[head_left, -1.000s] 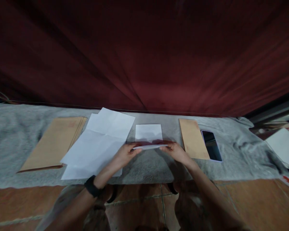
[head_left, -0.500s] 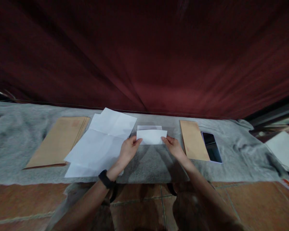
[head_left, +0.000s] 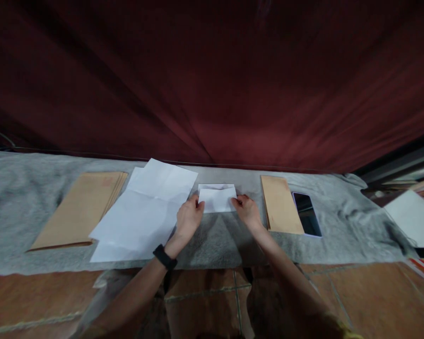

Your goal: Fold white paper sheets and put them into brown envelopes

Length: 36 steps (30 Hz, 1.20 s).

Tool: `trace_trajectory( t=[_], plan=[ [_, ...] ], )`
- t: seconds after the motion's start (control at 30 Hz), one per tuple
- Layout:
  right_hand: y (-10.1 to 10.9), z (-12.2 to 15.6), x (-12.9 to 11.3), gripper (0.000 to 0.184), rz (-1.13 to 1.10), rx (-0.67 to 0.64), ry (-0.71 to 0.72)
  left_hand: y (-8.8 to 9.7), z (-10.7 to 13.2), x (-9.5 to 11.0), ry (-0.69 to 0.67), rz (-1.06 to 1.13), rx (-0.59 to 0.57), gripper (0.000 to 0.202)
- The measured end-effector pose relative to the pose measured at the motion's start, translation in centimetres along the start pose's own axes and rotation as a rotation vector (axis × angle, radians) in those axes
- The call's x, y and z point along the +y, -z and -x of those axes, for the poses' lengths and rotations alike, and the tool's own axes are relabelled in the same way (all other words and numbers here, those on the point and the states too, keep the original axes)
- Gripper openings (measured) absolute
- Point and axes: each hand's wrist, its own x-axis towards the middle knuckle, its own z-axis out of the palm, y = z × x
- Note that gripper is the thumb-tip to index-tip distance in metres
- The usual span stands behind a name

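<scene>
A small folded white sheet of paper [head_left: 217,198] lies on the grey cloth [head_left: 17,202] in front of me. My left hand [head_left: 188,217] pinches its left edge, fingers closed on the fold. My right hand [head_left: 246,210] pinches its right edge the same way. A black band sits on my left wrist. The paper's upper layer is folded over towards the far side and almost covers the layer beneath.
Loose white sheets [head_left: 144,212] lie left of my hands, next to a stack of brown envelopes [head_left: 81,207]. One brown envelope [head_left: 281,210] and a dark phone [head_left: 306,213] lie to the right. A dark red curtain hangs behind. More white paper [head_left: 411,217] sits at far right.
Both hands lifted the near flap of the paper and folded it away from me onto the far part. My hands moved forward with it.
</scene>
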Motion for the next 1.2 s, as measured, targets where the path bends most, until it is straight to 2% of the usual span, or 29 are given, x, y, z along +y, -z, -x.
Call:
trace_trajectory(
  t=[0.37, 0.6, 0.8, 1.2],
  plan=[
    [0.8, -0.1, -2.2, 0.037, 0.097, -0.031, -0.126, -0.5, -0.6, 0.4, 0.011, -0.059, -0.002, 0.029],
    [1.3, -0.2, -3.6, 0.036, 0.225, -0.043, -0.202, -0.3, -0.9, 0.9, 0.019, -0.16, 0.014, 0.028],
    [1.1, -0.6, -3.7, 0.037, 0.287, -0.045, -0.224, -0.1, -1.0, 1.3, 0.025, -0.222, 0.022, 0.033],
    [0.5, -0.7, -3.4, 0.035, 0.31, 0.048, -0.189, -0.1, -1.5, 2.2, 0.027, -0.315, 0.043, 0.035]
  ],
)
